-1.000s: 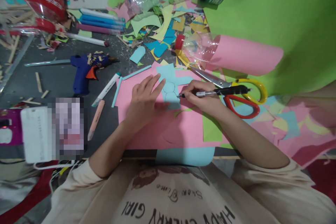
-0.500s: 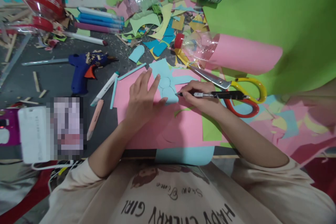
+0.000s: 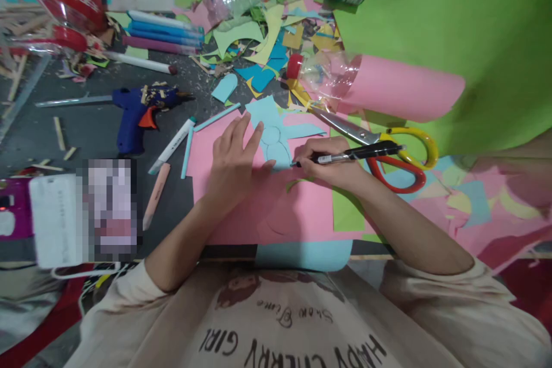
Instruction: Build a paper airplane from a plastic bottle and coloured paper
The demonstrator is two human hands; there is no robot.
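Observation:
A light blue paper piece [image 3: 271,118] with a small circle above a larger rounded outline lies on a pink sheet [image 3: 259,215]. Fingers spread, my left hand [image 3: 235,161] rests flat on the pink sheet, its fingertips at the left edge of the blue piece. My right hand [image 3: 330,161] is closed around a black pen [image 3: 362,153], whose tip is at the lower right of the blue piece. Right behind that hand are scissors [image 3: 366,137] with yellow and red handles.
Left of the hands lie a blue glue gun [image 3: 131,115], markers [image 3: 172,145] and a white power bank [image 3: 56,221]. Beyond are paper scraps [image 3: 237,40], a clear bottle with pink paper [image 3: 401,86] and a large green sheet [image 3: 474,40].
The pen tip has moved slightly down along the blue piece, and the pen's back end has tilted up. My right hand shifted a little with it; my left hand has stayed put.

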